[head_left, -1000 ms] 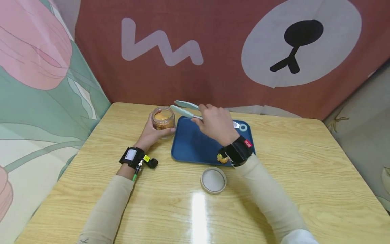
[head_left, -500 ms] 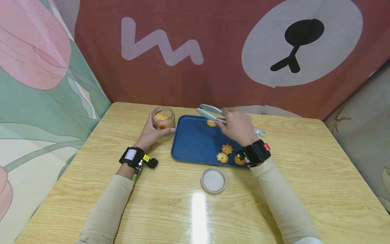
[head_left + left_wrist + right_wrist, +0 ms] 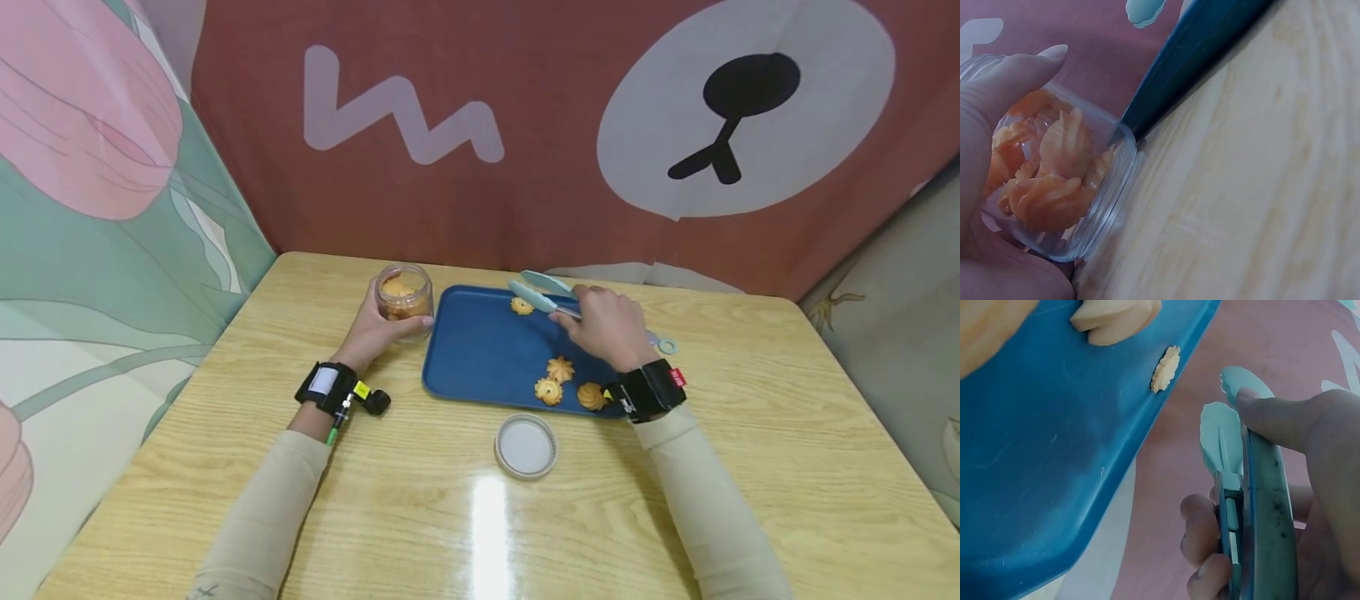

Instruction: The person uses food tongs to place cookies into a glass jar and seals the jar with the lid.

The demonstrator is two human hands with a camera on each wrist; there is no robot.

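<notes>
My left hand point(image 3: 375, 327) grips a clear jar point(image 3: 406, 310) that holds several golden cookies point(image 3: 1054, 203), its mouth uncovered. It stands left of a blue tray point(image 3: 480, 350). Over the tray's far right part, my right hand point(image 3: 611, 325) grips tongs point(image 3: 542, 297) with pale mint tips. Between those tips, slightly apart in the right wrist view, no cookie shows. One cookie point(image 3: 522, 306) lies near the tray's far edge, just by the tips in the head view. At the near right of the tray are a ridged cookie point(image 3: 560, 368), a ring-shaped cookie point(image 3: 548, 391) and a swirled cookie point(image 3: 592, 396).
A round white lid point(image 3: 527, 446) lies on the wooden table point(image 3: 405, 500) in front of the tray. Behind the table's far edge hangs a reddish-brown printed cloth point(image 3: 540, 208). Both wrists wear black camera straps.
My right hand has carried the tongs rightward from beside the jar, across the tray. Cookies it had hidden have come into sight. The left hand keeps the jar in place.
</notes>
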